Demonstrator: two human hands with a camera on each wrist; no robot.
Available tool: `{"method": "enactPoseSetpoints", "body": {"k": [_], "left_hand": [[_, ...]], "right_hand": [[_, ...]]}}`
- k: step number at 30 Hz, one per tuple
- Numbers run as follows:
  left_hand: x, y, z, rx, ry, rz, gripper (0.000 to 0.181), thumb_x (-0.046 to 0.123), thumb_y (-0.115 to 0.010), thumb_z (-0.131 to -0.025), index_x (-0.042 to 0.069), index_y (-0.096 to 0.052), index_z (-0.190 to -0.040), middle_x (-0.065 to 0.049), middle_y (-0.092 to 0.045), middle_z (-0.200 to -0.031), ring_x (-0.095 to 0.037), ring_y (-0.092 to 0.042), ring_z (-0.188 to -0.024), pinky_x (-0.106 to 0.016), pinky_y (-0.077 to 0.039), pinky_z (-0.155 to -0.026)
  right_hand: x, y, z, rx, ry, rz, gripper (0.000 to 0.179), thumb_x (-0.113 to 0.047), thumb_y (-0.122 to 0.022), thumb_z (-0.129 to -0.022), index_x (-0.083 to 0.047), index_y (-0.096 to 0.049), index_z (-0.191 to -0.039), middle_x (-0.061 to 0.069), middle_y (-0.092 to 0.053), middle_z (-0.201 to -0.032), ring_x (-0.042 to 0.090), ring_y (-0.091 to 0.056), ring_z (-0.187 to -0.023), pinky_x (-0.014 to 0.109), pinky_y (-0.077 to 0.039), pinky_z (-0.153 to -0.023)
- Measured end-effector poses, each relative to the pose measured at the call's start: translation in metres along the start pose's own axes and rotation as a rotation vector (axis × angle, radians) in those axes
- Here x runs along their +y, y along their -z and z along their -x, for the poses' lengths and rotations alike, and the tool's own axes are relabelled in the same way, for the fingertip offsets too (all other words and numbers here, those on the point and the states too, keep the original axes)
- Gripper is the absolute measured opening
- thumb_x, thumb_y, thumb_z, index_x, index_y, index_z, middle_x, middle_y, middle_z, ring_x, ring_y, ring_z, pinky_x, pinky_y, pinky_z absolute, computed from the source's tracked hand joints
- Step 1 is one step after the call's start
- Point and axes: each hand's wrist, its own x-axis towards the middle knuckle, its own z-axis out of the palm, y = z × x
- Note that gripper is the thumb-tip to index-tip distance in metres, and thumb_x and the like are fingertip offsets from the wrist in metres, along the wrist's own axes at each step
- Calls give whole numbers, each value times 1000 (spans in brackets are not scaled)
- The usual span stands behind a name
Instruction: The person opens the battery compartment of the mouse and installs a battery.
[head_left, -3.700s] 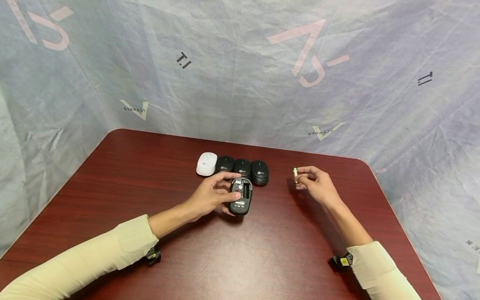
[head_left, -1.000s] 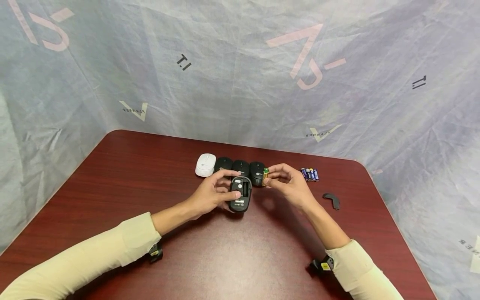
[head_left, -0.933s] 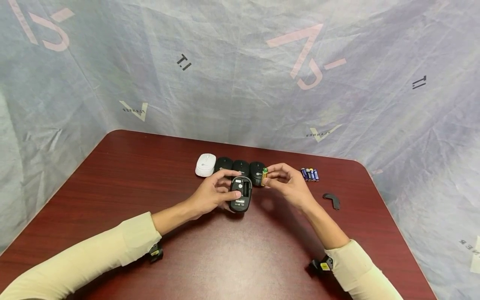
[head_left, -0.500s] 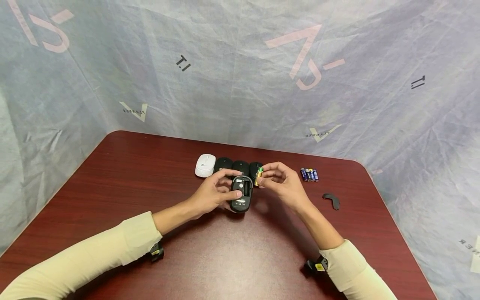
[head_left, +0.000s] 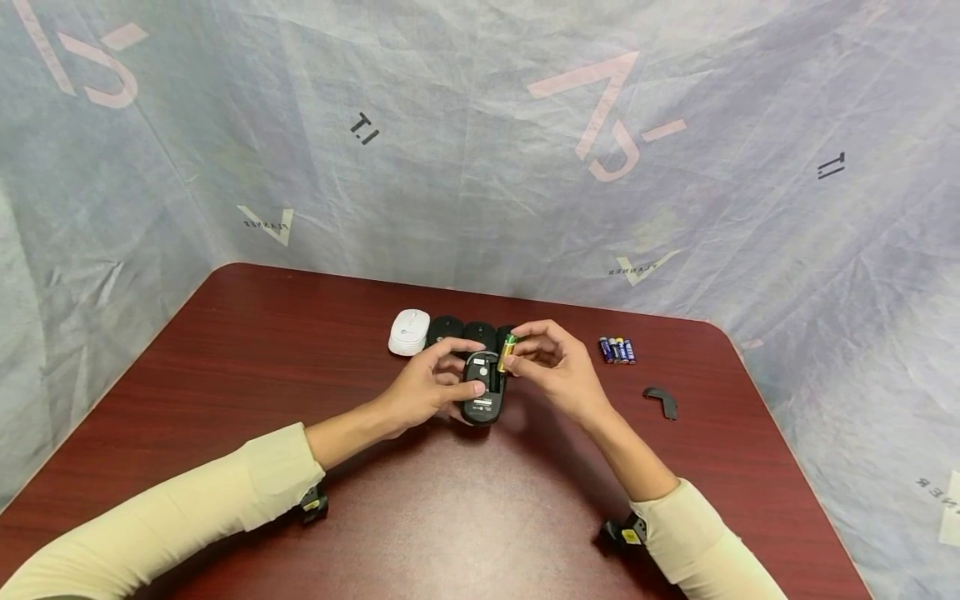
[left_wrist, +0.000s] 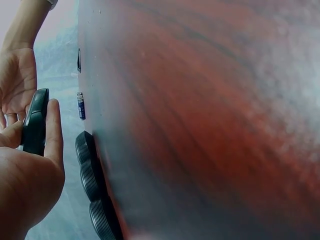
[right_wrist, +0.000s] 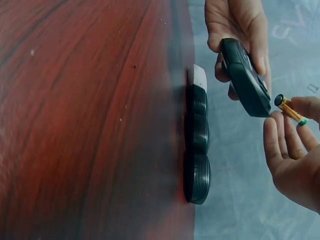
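Observation:
My left hand point(head_left: 423, 385) grips a black computer mouse point(head_left: 482, 408) by its sides, underside facing up, thumb across the base. The mouse's battery slot shows uncovered and dark inside. Between thumb and fingers my right hand point(head_left: 558, 371) pinches a yellow-and-green battery point(head_left: 507, 353), tilted at the slot's right edge in the head view. In the right wrist view the battery point(right_wrist: 291, 110) sits near the end of the held mouse point(right_wrist: 245, 80); whether they touch I cannot tell. From the left wrist view, the mouse point(left_wrist: 36, 122) is seen edge-on, off the table.
Behind my hands stand a white mouse point(head_left: 409, 332) and a row of black mice point(head_left: 447, 327), partly hidden. Several blue batteries point(head_left: 617, 350) lie at the right, with a curved black battery cover point(head_left: 662, 402) nearer me. The reddish-brown table point(head_left: 300, 333) meets a grey cloth backdrop point(head_left: 450, 167).
My right hand has carried the battery leftward from the table's right side to the mouse's slot, tilting it. The blue batteries and cover came into sight. My left hand has stayed nearly still.

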Motion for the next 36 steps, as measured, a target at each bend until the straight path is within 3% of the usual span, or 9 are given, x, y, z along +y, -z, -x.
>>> {"method": "enactPoseSetpoints", "body": {"k": [4, 12, 26, 32, 36], "left_hand": [[1, 0, 0, 1, 1, -2, 66, -1, -78, -104, 6, -50, -164, -23, -68, -127, -21, -80, -96, -48, -75, -77], [2, 0, 1, 6, -11, -9, 64, -1, -78, -104, 9, -53, -162, -23, -68, -127, -21, -80, -98, -49, -75, -78], [8, 0, 0, 23, -40, -29, 62, -4, -78, -103, 8, -56, -160, -24, -70, -125, -19, -79, -98, -48, -75, -76], [7, 0, 1, 18, -43, -27, 63, -4, -78, -103, 5, -54, -161, -23, -70, -124, -19, -79, -96, -47, -75, -75], [7, 0, 1, 16, -46, -25, 65, -4, -78, -103, 3, -52, -162, -23, -70, -123, -19, -79, -96, -47, -75, -75]], "right_hand": [[1, -5, 1, 6, 21, 35, 39, 4, -84, -95, 1, -69, -131, 20, -82, -107, 9, -76, -93, 22, -64, -82], [6, -10, 3, -2, 9, 67, 36, 1, -86, -94, -3, -72, -127, 8, -80, -103, 10, -74, -91, 22, -63, -77], [8, -11, 8, -25, -29, 159, 33, -4, -92, -90, -5, -78, -120, 16, -73, -100, 13, -67, -86, 20, -59, -74], [8, -9, 9, -27, -69, 107, 26, -8, -83, -100, -4, -76, -125, 10, -74, -105, 18, -72, -87, 33, -68, -81], [8, -7, 5, -52, -170, 29, 30, -15, -74, -109, 2, -72, -133, 12, -74, -116, 18, -76, -91, 36, -71, -89]]}}
